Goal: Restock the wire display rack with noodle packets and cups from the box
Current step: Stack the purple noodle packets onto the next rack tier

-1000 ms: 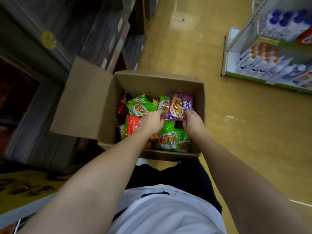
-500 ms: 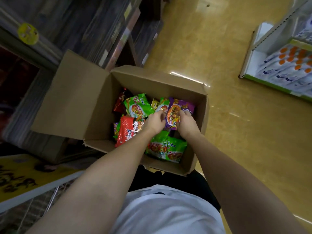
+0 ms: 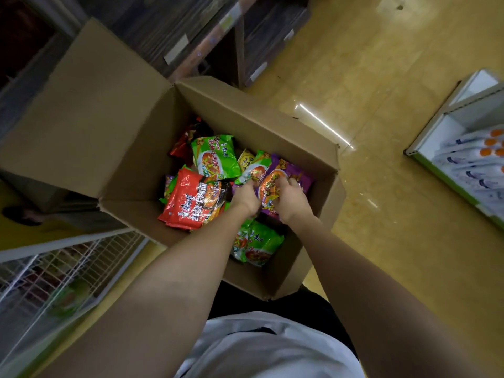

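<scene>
1. Both hands down in open cardboard box (image 3: 272, 126); purple noodle packet (image 3: 283, 175) at right of box, among green and red packets.
2. Left hand (image 3: 245, 197) curled at packet's left edge, right hand (image 3: 293, 199) curled over its near right; fingers of both closed on wrapper.
3. Judged light, crinkly and slippery, with brittle noodle block inside; best held at edges or seams, not squeezed flat.
4. Wire display rack (image 3: 68, 271) at near left.
</scene>
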A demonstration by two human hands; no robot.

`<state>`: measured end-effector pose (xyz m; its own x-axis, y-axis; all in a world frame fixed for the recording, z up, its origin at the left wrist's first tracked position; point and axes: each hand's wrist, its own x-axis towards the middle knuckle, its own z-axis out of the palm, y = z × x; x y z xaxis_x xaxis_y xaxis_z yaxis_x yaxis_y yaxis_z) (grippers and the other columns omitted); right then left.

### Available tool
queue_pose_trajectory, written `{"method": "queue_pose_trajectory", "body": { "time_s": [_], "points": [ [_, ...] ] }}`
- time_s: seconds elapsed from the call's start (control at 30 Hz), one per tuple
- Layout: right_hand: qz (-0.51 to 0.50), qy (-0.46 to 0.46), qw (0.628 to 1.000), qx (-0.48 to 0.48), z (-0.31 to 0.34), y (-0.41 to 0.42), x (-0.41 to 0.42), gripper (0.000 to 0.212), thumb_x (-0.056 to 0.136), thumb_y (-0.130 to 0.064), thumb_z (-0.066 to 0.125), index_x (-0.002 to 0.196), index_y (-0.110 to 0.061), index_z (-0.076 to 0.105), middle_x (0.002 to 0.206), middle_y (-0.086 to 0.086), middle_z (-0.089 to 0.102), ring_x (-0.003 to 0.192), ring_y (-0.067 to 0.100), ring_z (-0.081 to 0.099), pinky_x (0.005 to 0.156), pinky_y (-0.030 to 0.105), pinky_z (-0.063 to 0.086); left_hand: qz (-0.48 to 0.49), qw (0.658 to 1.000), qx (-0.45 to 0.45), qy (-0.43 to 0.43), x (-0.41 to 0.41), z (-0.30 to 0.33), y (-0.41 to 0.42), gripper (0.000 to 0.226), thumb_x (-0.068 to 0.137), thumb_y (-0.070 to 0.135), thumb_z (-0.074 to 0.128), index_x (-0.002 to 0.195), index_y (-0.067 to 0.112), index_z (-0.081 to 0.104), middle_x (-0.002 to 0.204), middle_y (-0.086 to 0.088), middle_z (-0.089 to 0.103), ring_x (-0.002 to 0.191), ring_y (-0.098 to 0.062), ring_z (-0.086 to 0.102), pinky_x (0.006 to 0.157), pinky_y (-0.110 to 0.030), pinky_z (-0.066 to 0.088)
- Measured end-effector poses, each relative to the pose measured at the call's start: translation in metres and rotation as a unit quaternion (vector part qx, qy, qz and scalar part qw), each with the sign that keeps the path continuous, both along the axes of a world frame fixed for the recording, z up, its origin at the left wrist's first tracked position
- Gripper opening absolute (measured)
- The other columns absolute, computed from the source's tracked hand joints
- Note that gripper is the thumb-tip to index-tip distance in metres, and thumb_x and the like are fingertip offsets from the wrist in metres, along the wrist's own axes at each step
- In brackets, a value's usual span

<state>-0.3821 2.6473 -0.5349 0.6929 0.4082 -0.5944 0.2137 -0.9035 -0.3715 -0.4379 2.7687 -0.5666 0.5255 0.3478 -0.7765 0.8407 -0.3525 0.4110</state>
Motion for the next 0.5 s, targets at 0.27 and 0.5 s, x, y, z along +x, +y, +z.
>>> {"method": "queue_pose_trajectory", "body": {
  "time_s": [0.27,0.5],
  "points": [
    [0.032,0.006,0.999,-0.011,0.002,-0.008,0.0,0.047,0.092,-0.004,0.061,0.137,-0.006,0.047,0.142,0.019,0.044,0.127,0.038,0.048,0.102,0.044,0.046,0.069,0.996,-0.014,-0.046,0.001,0.008,0.004,0.027,0.09,0.005,0.064,0.072,0.024,0.056,0.1,-0.009,0.07,0.092,-0.028,0.066,0.086,-0.037,0.057],
    [0.035,-0.03,0.999,0.008,0.032,0.02,-0.019,0.044,0.094,-0.006,0.06,0.136,-0.008,0.047,0.136,0.015,0.046,0.123,0.037,0.052,0.098,0.046,0.049,0.067,0.989,-0.052,-0.123,-0.018,0.048,0.035,0.031,0.094,-0.001,0.058,0.074,0.022,0.054,0.11,-0.006,0.067,0.094,-0.03,0.067,0.081,-0.04,0.057]
  ]
}}
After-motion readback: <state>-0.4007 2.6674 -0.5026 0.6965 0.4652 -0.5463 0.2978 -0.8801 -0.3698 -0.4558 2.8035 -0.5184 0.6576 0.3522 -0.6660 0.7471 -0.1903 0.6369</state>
